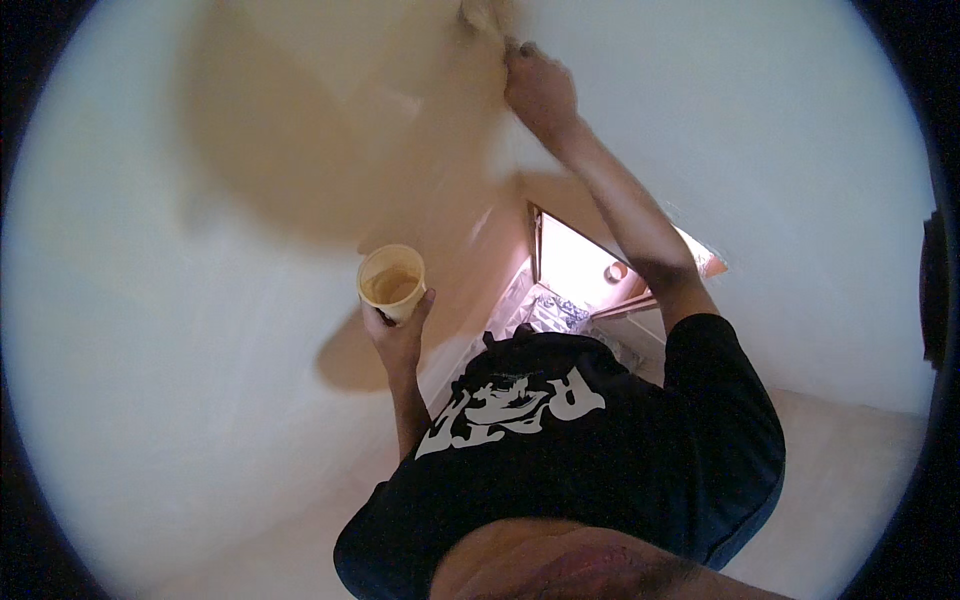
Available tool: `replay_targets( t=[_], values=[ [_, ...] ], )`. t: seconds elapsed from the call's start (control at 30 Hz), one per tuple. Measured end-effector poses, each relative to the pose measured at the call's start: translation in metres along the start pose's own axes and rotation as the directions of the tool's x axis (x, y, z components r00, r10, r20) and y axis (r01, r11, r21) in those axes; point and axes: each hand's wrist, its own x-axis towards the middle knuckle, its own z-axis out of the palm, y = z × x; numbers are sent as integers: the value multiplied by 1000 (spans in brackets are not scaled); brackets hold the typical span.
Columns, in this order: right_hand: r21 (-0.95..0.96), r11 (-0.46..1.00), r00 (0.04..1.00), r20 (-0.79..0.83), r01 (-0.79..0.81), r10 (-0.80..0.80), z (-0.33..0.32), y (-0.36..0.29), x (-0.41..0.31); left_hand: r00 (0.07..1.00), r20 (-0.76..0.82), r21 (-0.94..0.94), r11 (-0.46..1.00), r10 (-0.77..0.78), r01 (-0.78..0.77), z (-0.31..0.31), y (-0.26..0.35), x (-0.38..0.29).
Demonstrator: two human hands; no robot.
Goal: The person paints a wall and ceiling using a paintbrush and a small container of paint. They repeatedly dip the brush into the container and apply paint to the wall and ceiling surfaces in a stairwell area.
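My left hand grips a cream plastic cup, tilted so that its open mouth faces me. Some pale tan material coats the inside and lies at the bottom. Up at the top of the view, my right hand is closed around the handle of a brush-like tool. The tool's head is blurred and partly cut off by the picture's edge, so its exact kind is unclear. It is at or close to the pale wall, where broad brown shadows of my head and arms fall.
Below my right forearm is a brightly lit doorway-like opening with a brown frame. A small round pinkish object shows inside it. Patterned flooring lies far below. A dark object stands at the right rim.
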Motion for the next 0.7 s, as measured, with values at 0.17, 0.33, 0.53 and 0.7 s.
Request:
replay_targets(
  t=[0.17, 0.33, 0.53, 0.7],
  values=[
    [67, 988, 939, 309, 136, -150, -31, -30, -70, 993, -22, 63, 991, 118, -117, 0, 8, -3],
    [53, 994, 995, 12, -97, 96, -23, -14, -7, 990, 39, 61, 988, 139, -141, -2, 5, 4],
    [452, 862, 951, 88, 228, -297, -14, -57, -76, 994, 73, 35, 995, 87, -90, 9, 3, 15],
    [465, 843, 923, 121, 271, -364, -46, -53, -52, 985, 165, 39, 997, 57, -65, 3, 3, 18]
  ],
)
